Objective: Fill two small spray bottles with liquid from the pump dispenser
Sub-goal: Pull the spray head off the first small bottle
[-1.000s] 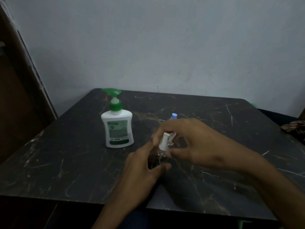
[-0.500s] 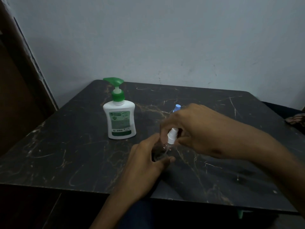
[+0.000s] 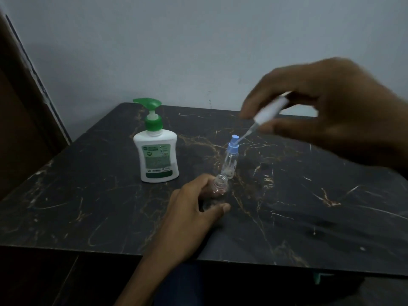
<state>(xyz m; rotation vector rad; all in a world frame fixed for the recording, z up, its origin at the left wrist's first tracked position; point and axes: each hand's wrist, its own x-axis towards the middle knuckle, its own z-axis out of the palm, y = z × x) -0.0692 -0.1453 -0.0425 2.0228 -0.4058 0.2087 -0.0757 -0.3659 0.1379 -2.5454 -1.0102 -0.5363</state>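
Note:
A white pump dispenser (image 3: 157,155) with a green pump head stands upright on the dark marble table (image 3: 88,206). My left hand (image 3: 194,206) grips a small clear spray bottle (image 3: 220,186) on the table; its threaded neck is uncovered. My right hand (image 3: 326,111) is raised above and to the right, pinching the white spray top (image 3: 270,110), whose thin dip tube hangs down to the left. A second small clear bottle (image 3: 230,161) with a blue spray top stands just behind the open bottle.
A grey wall rises behind the table. A dark wooden frame runs along the left side. The table's front edge lies close to me, with dark floor below it.
My right hand has lifted the white spray top off the clear bottle and moved it up and to the right. The left hand kept its hold on the bottle.

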